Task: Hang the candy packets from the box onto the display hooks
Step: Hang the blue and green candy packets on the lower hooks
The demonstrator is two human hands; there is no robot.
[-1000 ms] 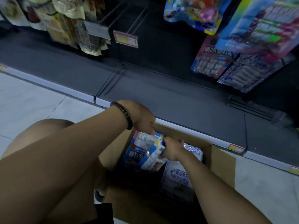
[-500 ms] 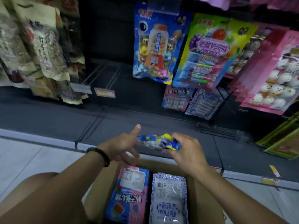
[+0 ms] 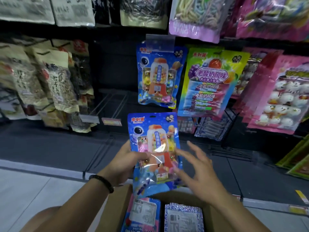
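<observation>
A blue candy packet (image 3: pixel 154 143) with a gumball-machine picture stands upright above the cardboard box (image 3: pixel 115 208). My left hand (image 3: pixel 124 162) grips its left edge, thumb across the front. My right hand (image 3: pixel 194 166) is beside the packet's right edge, fingers spread and straight, fingertips touching the front. A matching blue packet (image 3: pixel 158 76) hangs on a display hook straight above. Inside the box lie a pink-and-blue packet (image 3: pixel 143 213) and a blue-patterned white packet (image 3: pixel 183 216), both face down.
Bare wire hooks (image 3: pixel 109 104) with price tags jut out left of the hung blue packet. Brown snack bags (image 3: pixel 55 84) hang at left. A green yoghurt-candy packet (image 3: pixel 210 82) and pink marshmallow packets (image 3: pixel 282 96) hang at right. A dark base shelf (image 3: pixel 50 144) runs below.
The packet came out of the box, lay flat between both hands, and is now turned upright facing me. My right hand has let go and spread. The view has tilted up to the hooks.
</observation>
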